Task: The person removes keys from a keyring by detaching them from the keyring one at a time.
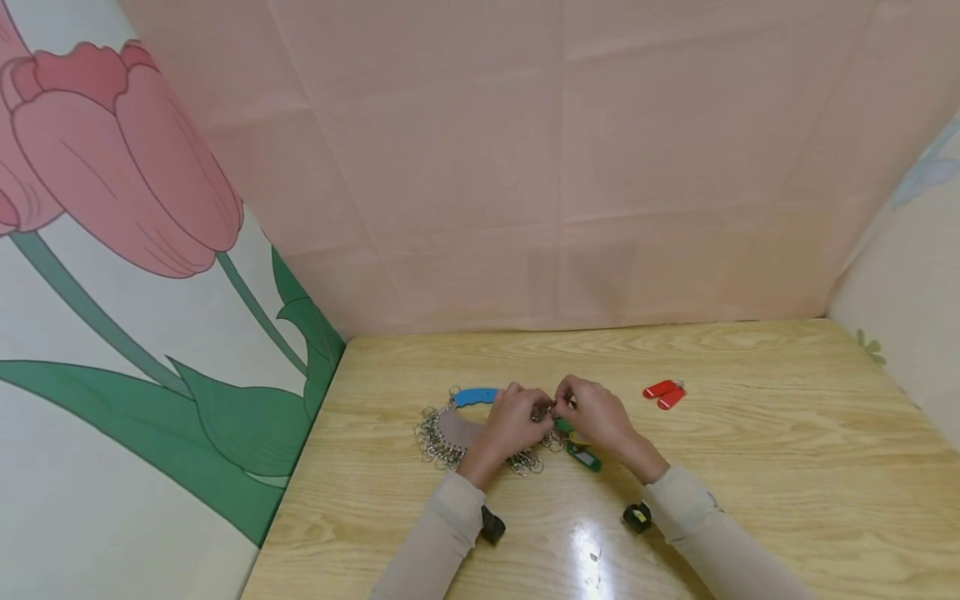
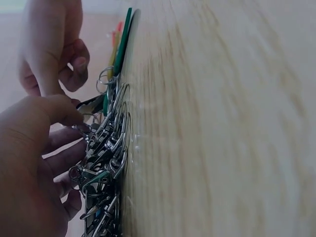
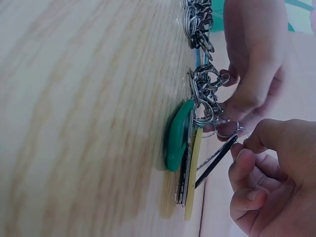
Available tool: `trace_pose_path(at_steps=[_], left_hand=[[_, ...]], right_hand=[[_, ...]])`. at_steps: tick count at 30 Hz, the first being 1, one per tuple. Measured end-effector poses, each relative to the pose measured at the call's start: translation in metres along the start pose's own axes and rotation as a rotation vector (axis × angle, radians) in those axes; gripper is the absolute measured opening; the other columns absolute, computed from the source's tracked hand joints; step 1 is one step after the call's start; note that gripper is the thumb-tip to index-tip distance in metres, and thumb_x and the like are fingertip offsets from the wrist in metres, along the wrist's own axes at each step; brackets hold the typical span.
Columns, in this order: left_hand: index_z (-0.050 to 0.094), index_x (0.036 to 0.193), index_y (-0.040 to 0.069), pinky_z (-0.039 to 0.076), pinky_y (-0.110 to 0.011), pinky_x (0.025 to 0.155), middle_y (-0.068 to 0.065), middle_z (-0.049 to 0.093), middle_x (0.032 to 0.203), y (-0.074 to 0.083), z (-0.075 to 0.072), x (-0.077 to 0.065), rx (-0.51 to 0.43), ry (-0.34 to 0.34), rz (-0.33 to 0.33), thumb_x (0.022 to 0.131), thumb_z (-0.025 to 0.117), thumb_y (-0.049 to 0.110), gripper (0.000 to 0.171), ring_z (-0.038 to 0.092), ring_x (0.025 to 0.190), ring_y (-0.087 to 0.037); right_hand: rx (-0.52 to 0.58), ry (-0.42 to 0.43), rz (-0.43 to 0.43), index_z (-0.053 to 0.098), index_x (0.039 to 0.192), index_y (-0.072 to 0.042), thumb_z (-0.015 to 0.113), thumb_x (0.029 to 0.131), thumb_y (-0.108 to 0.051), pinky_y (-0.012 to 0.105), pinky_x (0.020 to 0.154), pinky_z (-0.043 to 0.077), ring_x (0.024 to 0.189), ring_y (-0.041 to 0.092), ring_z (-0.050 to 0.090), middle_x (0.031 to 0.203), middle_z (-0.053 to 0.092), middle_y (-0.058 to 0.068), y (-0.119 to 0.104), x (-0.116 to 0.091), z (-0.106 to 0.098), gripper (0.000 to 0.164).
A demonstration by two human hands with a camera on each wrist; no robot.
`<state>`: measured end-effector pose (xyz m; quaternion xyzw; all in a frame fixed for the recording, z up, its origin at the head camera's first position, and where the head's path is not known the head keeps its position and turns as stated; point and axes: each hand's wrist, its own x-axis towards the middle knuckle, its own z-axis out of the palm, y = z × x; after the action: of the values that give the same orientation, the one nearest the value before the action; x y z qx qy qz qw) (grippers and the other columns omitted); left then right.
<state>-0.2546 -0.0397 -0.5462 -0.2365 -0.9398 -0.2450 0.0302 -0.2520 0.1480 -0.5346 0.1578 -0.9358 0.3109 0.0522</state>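
Note:
A key holder plate with a blue handle (image 1: 476, 397) lies on the table, metal snap clips (image 2: 106, 163) hanging all around its edge. My left hand (image 1: 516, 419) pinches a clip at the plate's right side. Close against it, my right hand (image 1: 600, 417) pinches a small split ring (image 3: 241, 131) between thumb and forefinger. A thin dark key tag (image 3: 217, 160) hangs at that ring. Below the fingers, a green key tag (image 3: 178, 136) and a yellow key tag (image 3: 193, 173) sit by the clips; another green tag (image 1: 583, 457) lies nearer me.
Two red key tags (image 1: 664, 392) lie on the wooden table (image 1: 787, 467) to the right of my hands. Black wrist devices (image 1: 637, 517) show beside both sleeves. A pink-covered wall (image 1: 555, 167) rises behind the table, and a tulip-patterned wall (image 1: 112, 167) stands on the left.

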Motion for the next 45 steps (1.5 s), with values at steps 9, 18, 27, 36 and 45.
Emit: trace_pose_path(at_steps=[9, 18, 27, 36, 45], left_hand=[[0.08, 0.12, 0.023, 0.038, -0.031, 0.089, 0.01, 0.08, 0.11, 0.0002, 0.0015, 0.002, -0.015, 0.022, -0.003, 0.104, 0.069, 0.034, 0.022, 0.055, 0.094, -0.009], [0.081, 0.11, 0.024, 0.038, -0.034, 0.09, 0.011, 0.081, 0.103, 0.0003, 0.0016, 0.0009, -0.04, 0.085, -0.005, 0.106, 0.066, 0.029, 0.017, 0.055, 0.09, -0.009], [0.082, 0.106, 0.024, 0.036, -0.032, 0.086, 0.012, 0.08, 0.097, 0.0012, -0.0003, -0.0004, -0.03, 0.109, 0.016, 0.104, 0.069, 0.027, 0.013, 0.053, 0.087, -0.007], [0.082, 0.106, 0.025, 0.037, -0.034, 0.089, 0.013, 0.08, 0.096, 0.0007, 0.001, -0.0003, -0.033, 0.097, 0.008, 0.103, 0.069, 0.027, 0.013, 0.053, 0.088, -0.007], [0.082, 0.105, 0.026, 0.042, -0.039, 0.093, 0.012, 0.08, 0.097, -0.0002, 0.0007, -0.0008, -0.041, 0.107, 0.017, 0.105, 0.068, 0.026, 0.015, 0.055, 0.088, -0.008]], right_hand=[[0.006, 0.005, -0.012, 0.069, 0.1, -0.006, 0.071, 0.098, -0.011, 0.026, 0.051, 0.042, 0.06, 0.01, 0.052, 0.088, 0.073, 0.004, -0.0008, -0.0011, -0.0029, 0.006], [0.021, 0.004, -0.01, 0.069, 0.098, -0.006, 0.07, 0.098, -0.01, 0.024, 0.048, 0.038, 0.055, 0.009, 0.048, 0.086, 0.074, 0.005, -0.0017, -0.0031, -0.0059, 0.005], [-0.013, 0.029, -0.063, 0.068, 0.096, -0.013, 0.076, 0.094, -0.008, 0.026, 0.053, 0.042, 0.064, 0.01, 0.053, 0.091, 0.071, 0.001, -0.0026, -0.0008, -0.0043, 0.01], [-0.058, 0.04, -0.11, 0.067, 0.092, -0.018, 0.081, 0.091, -0.01, 0.027, 0.055, 0.044, 0.067, 0.009, 0.054, 0.087, 0.066, -0.003, -0.0024, -0.0002, -0.0025, 0.017], [-0.081, 0.068, -0.157, 0.066, 0.089, -0.02, 0.081, 0.088, -0.009, 0.027, 0.053, 0.04, 0.066, 0.008, 0.051, 0.084, 0.063, -0.005, -0.0015, -0.0012, -0.0022, 0.019]])
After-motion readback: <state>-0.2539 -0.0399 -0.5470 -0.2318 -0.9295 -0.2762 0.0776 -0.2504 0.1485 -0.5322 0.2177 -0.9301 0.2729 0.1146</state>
